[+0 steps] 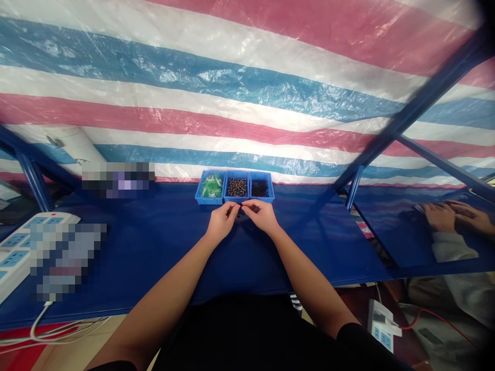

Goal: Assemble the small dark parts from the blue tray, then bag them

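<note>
My left hand (223,221) and my right hand (263,214) meet just in front of three blue bins, fingertips pinched close together. Between them is something small and dark, too tiny to name. A few dark bits (240,213) show under the fingertips. The left bin (209,201) holds green and clear plastic bags (212,186). Many small brass-and-dark pieces (237,187) fill the middle bin (236,199). In the right bin (269,196) lie small dark pieces, perhaps screws (260,188).
A white power strip (23,242) and a blurred-out device (71,257) with a white cable (38,322) lie at the left of the blue table (154,257). Blue frame posts (353,188) rise at the sides. Another person's hands (444,216) rest over a table at right.
</note>
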Demonstrator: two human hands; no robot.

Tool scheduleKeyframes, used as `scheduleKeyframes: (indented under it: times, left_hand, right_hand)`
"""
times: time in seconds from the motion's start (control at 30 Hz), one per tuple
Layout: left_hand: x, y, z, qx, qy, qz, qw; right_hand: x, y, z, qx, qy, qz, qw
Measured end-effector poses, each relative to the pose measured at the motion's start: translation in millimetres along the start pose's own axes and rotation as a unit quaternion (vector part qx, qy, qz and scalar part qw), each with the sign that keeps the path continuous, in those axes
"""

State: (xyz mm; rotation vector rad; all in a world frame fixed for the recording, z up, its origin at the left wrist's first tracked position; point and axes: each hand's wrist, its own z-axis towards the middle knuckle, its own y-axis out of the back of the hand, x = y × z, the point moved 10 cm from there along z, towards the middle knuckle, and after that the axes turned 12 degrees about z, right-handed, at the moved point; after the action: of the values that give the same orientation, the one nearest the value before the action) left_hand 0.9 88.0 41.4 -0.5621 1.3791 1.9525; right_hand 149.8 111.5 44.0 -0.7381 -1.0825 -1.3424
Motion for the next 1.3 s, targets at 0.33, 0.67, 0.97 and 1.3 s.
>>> scheduleKeyframes:
  times: [0.33,0.67,0.97,1.3]
  left_hand:
    - [-2.1,1.8,0.4,-0.011,-0.012,-0.002,1.0]
    - [-1.9,1.8,0.2,-0.013,-0.009,-0.01,1.0]
    - [-2.4,1.8,-0.3,-0.006,-0.007,0.0,1.0]
    - [-0.8,1.5,0.2,-0.009,-0.004,0.003,1.0]
  right_hand:
    - [1.1,1.8,0.3,-0.005,0.007,0.002,1.0]
    - [0.0,4.5,0.3,-0.013,-0.001,-0.002,1.0]
    - [1.8,1.4,-0.3,-0.006,0.005,-0.001,1.0]
    - [3.2,2.6,0.2,-0.006,0.003,-0.001,1.0]
